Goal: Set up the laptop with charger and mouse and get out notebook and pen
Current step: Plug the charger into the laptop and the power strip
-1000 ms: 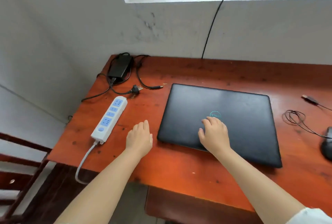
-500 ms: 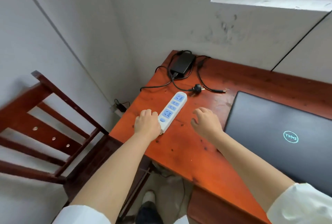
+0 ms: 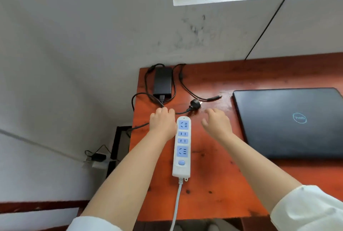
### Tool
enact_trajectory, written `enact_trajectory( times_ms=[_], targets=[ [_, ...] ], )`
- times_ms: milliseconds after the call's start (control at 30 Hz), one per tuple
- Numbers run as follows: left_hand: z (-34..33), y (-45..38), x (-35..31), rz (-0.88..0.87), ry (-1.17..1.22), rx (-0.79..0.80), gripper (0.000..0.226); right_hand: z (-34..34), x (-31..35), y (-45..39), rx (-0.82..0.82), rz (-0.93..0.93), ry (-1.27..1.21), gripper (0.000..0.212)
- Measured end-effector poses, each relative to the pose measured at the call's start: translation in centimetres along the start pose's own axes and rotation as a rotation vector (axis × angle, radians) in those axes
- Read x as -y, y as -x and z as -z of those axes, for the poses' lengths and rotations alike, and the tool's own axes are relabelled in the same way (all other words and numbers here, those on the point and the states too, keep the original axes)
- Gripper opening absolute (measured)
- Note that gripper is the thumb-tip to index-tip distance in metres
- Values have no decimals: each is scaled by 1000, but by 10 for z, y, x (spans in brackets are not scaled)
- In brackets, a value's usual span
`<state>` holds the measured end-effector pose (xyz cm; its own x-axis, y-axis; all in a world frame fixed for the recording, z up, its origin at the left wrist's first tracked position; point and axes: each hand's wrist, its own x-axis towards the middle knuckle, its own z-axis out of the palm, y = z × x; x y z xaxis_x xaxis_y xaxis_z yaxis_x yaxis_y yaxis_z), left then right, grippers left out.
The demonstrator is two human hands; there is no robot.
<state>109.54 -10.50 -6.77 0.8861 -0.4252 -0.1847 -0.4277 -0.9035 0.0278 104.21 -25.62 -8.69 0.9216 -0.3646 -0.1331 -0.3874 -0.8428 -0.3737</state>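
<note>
A closed black laptop [image 3: 274,138] lies on the red wooden table [image 3: 213,178] at the right. The black charger brick [image 3: 162,82] sits in the far left corner with its cables looped around it. Its wall plug [image 3: 195,104] and barrel tip [image 3: 215,98] lie loose on the table. A white power strip [image 3: 182,147] with blue sockets lies lengthwise between my arms. My left hand [image 3: 162,122] rests palm down against the strip's far left end, fingers over the black cable. My right hand [image 3: 217,123] hovers open just in front of the plug. No mouse, notebook or pen shows.
The table's left edge runs just left of my left hand, with a drop to the floor. A wall socket with a black adapter [image 3: 96,157] sits low on the wall. A thin black cable [image 3: 269,19] runs down from the window sill.
The view has swung so the strip runs straight away from me. Both hands moved forward along the strip, the left from its near end to its far end, the right toward the plug.
</note>
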Motion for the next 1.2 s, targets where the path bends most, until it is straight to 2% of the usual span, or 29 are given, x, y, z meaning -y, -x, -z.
enact_trajectory(
  times_ms=[200,333,533,700,1000,1200],
  targets=[
    [-8,-60,-30,-92,-17,-7,29,11,-54,-24,-73,-141,51,31],
    [-15,-95,-61,-145,-6,-15,29,12,-91,-37,-133,-155,55,27],
    [-32,-142,-109,-232,-51,15,27,7,-131,-62,-213,-152,-29,33],
    [-47,-165,-127,-259,-87,92,27,1,-142,-83,-258,-136,44,27],
    [-53,-167,-116,-369,72,92,18,-9,-145,-87,-320,-143,91,36],
    [-55,-164,-139,-434,158,109,20,-7,-143,-86,-318,-163,74,39]
  ],
)
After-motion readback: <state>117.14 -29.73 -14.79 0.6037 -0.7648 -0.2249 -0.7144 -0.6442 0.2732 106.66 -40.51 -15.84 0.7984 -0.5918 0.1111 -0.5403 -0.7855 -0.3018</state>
